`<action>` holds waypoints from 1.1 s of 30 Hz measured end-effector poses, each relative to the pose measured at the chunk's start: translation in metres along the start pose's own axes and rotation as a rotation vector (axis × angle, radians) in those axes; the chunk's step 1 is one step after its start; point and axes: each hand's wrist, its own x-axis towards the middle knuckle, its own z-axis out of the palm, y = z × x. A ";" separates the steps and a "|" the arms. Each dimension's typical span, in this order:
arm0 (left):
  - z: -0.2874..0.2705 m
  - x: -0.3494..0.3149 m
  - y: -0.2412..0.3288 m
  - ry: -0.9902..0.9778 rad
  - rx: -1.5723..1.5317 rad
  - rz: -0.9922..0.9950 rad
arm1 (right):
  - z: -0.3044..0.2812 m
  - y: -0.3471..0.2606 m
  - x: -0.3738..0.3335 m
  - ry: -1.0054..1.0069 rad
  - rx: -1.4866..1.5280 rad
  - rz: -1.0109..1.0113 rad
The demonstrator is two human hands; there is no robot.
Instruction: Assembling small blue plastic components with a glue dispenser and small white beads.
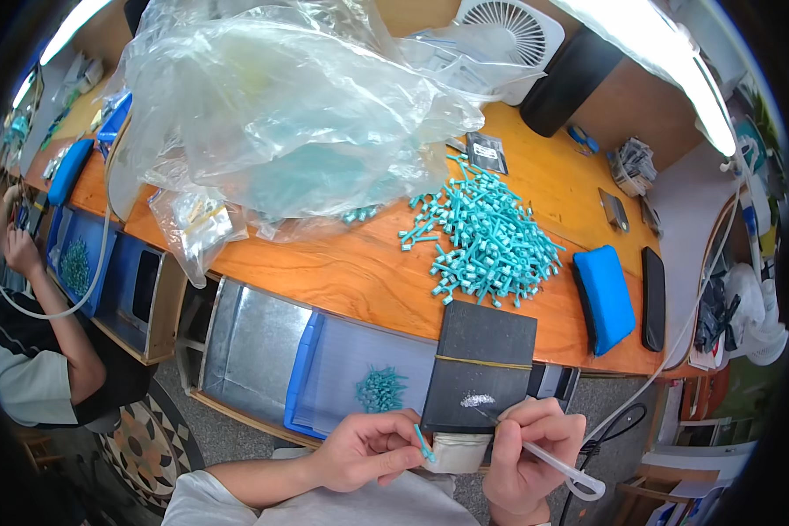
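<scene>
Between the thumb and fingers of my left hand [364, 451] is a small turquoise stick-like piece [424, 444], held slightly tilted. My right hand [530, 456] grips a thin pointed tool with a whitish tube [563, 467] at its back end. Its fine tip reaches toward a patch of tiny glittering bits [477, 400] on a black block [486, 337] with a yellow band around it. Just below the block sits a pale, boxy item [458, 453], partly hidden by my left hand. Several similar turquoise pieces [380, 388] lie in a blue tray [302, 377] to the left.
A heap of turquoise pieces [491, 237] covers the middle of the wooden table [342, 267]. Behind it bulges a large clear plastic bag [280, 114]. A blue pouch [603, 298] and a dark case [653, 298] lie right. Another person [39, 351] sits far left.
</scene>
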 end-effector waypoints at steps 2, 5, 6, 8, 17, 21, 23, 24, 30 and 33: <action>-0.002 -0.001 -0.001 -0.028 -0.011 0.017 | 0.003 -0.002 -0.001 0.031 -0.006 0.034; 0.002 -0.001 0.000 0.021 -0.018 -0.006 | 0.002 0.001 -0.003 0.056 0.013 -0.022; 0.001 -0.001 -0.001 0.025 -0.018 -0.005 | 0.002 0.001 -0.005 0.053 0.016 -0.021; -0.001 -0.002 -0.001 0.034 -0.025 -0.007 | 0.004 0.000 -0.010 -0.041 0.257 0.037; 0.000 0.000 0.002 -0.006 0.043 -0.011 | -0.002 -0.012 -0.004 -0.337 0.284 -0.019; -0.001 -0.002 0.002 0.002 0.036 -0.038 | -0.002 -0.012 -0.005 -0.345 0.260 -0.008; 0.000 -0.001 0.002 -0.006 0.027 -0.042 | -0.004 -0.013 -0.006 -0.345 0.257 -0.004; 0.001 0.000 0.003 -0.004 0.026 -0.042 | -0.004 -0.013 -0.006 -0.344 0.257 -0.003; 0.001 0.000 0.001 -0.006 0.013 -0.030 | 0.004 -0.004 -0.016 -0.182 0.256 0.027; 0.001 0.000 0.001 -0.006 0.013 -0.026 | 0.004 -0.003 -0.016 -0.196 0.253 0.028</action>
